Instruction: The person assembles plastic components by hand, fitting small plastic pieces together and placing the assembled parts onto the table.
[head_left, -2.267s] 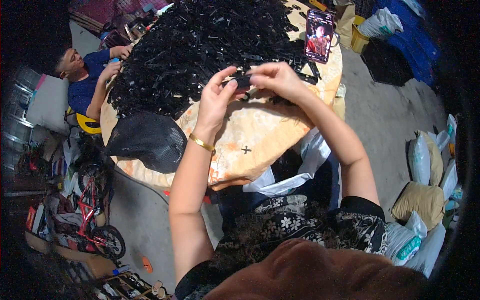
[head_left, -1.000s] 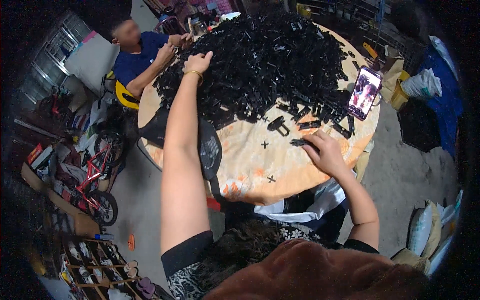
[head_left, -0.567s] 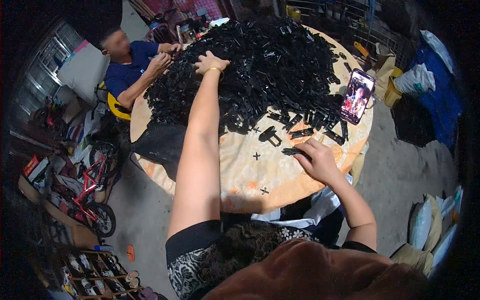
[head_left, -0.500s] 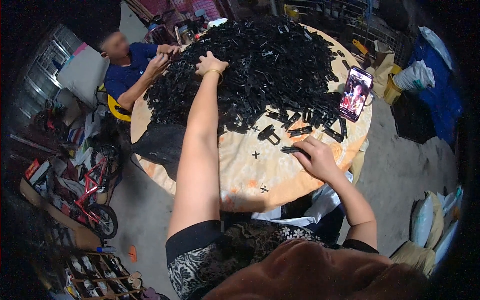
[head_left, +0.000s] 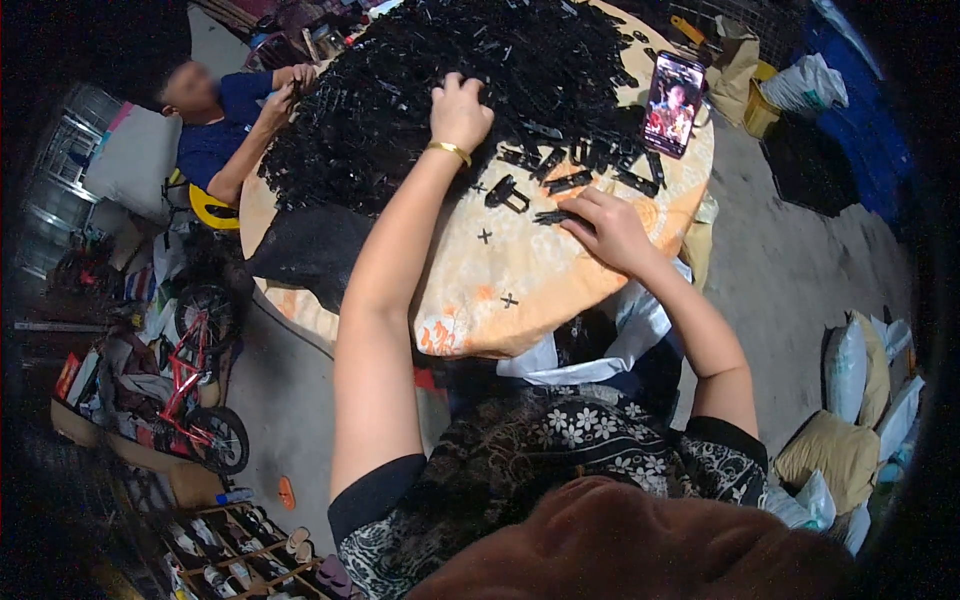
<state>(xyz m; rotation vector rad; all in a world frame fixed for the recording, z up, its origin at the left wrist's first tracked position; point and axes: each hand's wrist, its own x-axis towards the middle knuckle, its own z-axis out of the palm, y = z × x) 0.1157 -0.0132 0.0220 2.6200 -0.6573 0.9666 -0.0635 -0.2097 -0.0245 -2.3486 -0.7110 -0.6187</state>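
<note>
A big heap of black plastic clip-like pieces (head_left: 400,90) covers much of a round table. My left hand (head_left: 461,115) reaches over the heap's near side, its fingers apart and pointing down at the pieces; nothing shows in its grip. Resting near the table's right edge, my right hand (head_left: 608,228) has its fingers closed over a few thin black plastic pieces (head_left: 550,216), partly hidden under them. Just beyond it lie several loose black clips (head_left: 570,182). A wider black part with two prongs (head_left: 507,194) sits to their left.
The table has a patterned orange-cream cloth (head_left: 470,290) with small black crosses (head_left: 509,300) on it. A phone (head_left: 673,105) stands at the right. Black mesh fabric (head_left: 305,252) lies at the left. Across the heap, another person (head_left: 225,130) handles pieces. Sacks (head_left: 830,455) stand at the right.
My left hand has drawn back from deeper in the heap to its near side, toward the right. The right hand stays by the same clips. The whole view has shifted.
</note>
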